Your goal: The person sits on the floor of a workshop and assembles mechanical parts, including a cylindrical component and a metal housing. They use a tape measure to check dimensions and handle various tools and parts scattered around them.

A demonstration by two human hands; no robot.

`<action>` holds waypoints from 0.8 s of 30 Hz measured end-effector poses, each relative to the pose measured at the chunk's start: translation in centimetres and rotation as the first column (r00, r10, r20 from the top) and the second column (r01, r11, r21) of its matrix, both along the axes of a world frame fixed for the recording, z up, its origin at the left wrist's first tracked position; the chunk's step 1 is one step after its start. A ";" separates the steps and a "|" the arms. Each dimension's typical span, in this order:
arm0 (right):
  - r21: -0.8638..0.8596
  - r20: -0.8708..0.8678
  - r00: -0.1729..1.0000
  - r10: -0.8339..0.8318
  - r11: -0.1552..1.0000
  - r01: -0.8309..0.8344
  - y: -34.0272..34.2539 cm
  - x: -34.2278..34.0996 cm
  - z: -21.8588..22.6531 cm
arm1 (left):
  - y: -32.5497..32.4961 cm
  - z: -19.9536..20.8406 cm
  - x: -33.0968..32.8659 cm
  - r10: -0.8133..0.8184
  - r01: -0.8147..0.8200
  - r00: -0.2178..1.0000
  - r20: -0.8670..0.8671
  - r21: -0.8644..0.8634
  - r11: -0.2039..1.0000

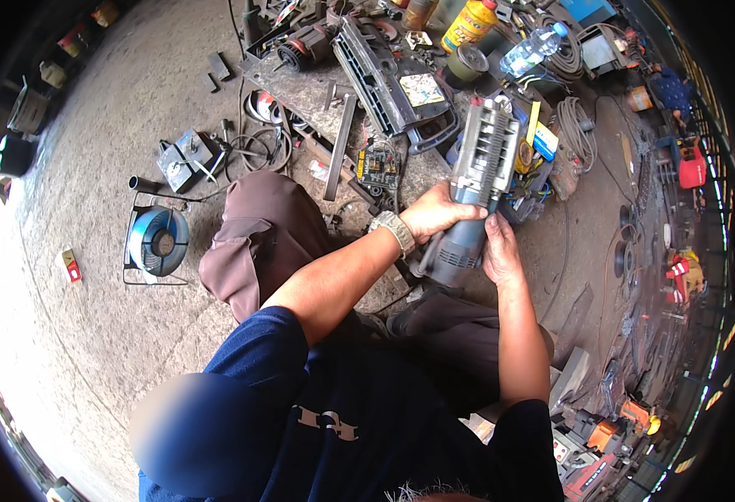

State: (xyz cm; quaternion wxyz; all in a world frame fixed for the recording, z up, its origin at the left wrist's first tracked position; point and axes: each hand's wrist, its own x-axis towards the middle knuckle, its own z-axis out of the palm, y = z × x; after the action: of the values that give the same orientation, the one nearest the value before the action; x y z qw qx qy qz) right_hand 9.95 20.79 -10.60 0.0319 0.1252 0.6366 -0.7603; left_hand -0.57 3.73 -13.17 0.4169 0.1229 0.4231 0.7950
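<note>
A heavy power tool [478,159] with a ribbed bare-metal housing and a dark blue-grey vented motor body is held upright between my legs, its metal end pointing away from me. My left hand [433,214], with a pale watch at the wrist, grips the body's left side near the joint with the metal part; its thumb lies across. My right hand [502,249] closes on the right side of the motor body, its fingers partly hidden underneath. Beyond the tool's left side, a circuit board [379,167] lies on a low worktable [301,88] beside a flat metal bar [340,146].
A long dark machine casing [376,79] lies on the worktable. Further back stand a yellow bottle [468,27] and a clear water bottle [533,50]. To the left is a blue fan [158,241]. Coiled cable [575,132] and scattered tools lie to the right.
</note>
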 end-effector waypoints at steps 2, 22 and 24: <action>-0.021 0.022 0.996 -0.089 0.996 0.089 0.2 0.3 -1.0 | -0.3 1.5 0.7 0.031 -0.036 0.999 -0.037 -0.133 0.990; -0.241 0.156 0.980 -0.120 0.958 0.155 -2.5 1.8 1.1 | -3.8 4.1 1.3 -0.156 0.001 0.883 -0.442 -0.330 0.944; -0.260 0.152 0.979 -0.137 0.950 0.173 -2.2 2.1 1.1 | -3.6 4.3 1.3 -0.171 -0.023 0.845 -0.506 -0.355 0.935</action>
State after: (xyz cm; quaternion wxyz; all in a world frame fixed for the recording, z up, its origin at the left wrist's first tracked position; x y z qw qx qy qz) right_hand 12.02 18.55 -9.47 0.0307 0.2194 0.5111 -0.8305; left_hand 0.73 0.08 -8.84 0.3300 0.2780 0.6497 0.6259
